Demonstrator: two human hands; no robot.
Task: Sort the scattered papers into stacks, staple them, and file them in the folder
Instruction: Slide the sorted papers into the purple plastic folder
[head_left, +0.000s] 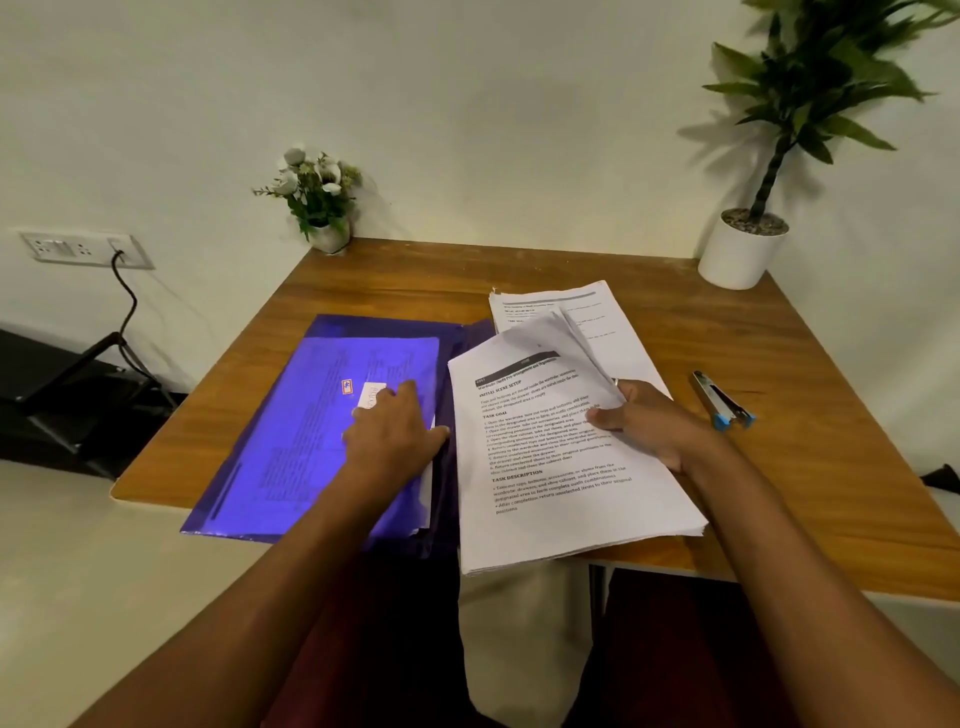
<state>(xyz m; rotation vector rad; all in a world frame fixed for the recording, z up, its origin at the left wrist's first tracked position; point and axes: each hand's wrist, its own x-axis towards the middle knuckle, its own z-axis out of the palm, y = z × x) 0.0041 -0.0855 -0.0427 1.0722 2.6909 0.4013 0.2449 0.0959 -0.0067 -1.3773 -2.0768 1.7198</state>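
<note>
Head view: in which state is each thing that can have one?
Folder, flat on table, papers inside.
Left hand, pressing flat on folder.
Right hand, grips stack.
Stack, top sheets lifted, near end overhangs table.
Far papers, flat on table.
Stapler, lying on table, unheld.

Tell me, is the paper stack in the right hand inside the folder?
Outside: the right hand grips the paper stack beside the folder.

Top sheet of stack, tabletop near edge, hdgs: "INITIAL SCENE SETUP", "TASK GOAL", "TASK DESCRIPTION".
</note>
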